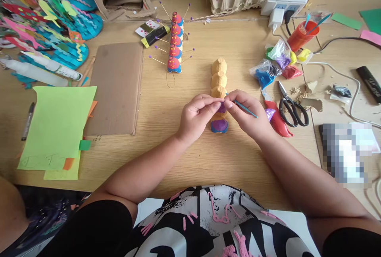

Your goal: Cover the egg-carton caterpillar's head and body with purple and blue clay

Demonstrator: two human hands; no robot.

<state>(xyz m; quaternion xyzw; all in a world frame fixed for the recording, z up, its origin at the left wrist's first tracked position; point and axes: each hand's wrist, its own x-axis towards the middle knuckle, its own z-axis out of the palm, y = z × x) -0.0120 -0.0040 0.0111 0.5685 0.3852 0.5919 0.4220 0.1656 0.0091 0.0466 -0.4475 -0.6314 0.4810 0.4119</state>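
Observation:
An egg-carton strip [218, 68] painted orange-yellow lies on the table, running away from me. Its nearest cup is covered in purple and edged with blue, and more purple shows on the cup beneath my fingertips. Above that cup my left hand [196, 116] is closed in a pinch, its thumb and finger meeting the fingertips of the other hand; whatever sits between them is too small to make out. My right hand [251, 114] is closed too, with a thin blue stick-like tool [247, 109] lying across its fingers.
Farther left stands a decorated red-and-blue egg-carton caterpillar [175, 42] with purple-tipped sticks. Cardboard [116, 86] and green paper [59, 122] lie left. At right are scissors [291, 108], bagged clay [264, 76], an orange cup [302, 36] and a power strip [284, 2] with cables.

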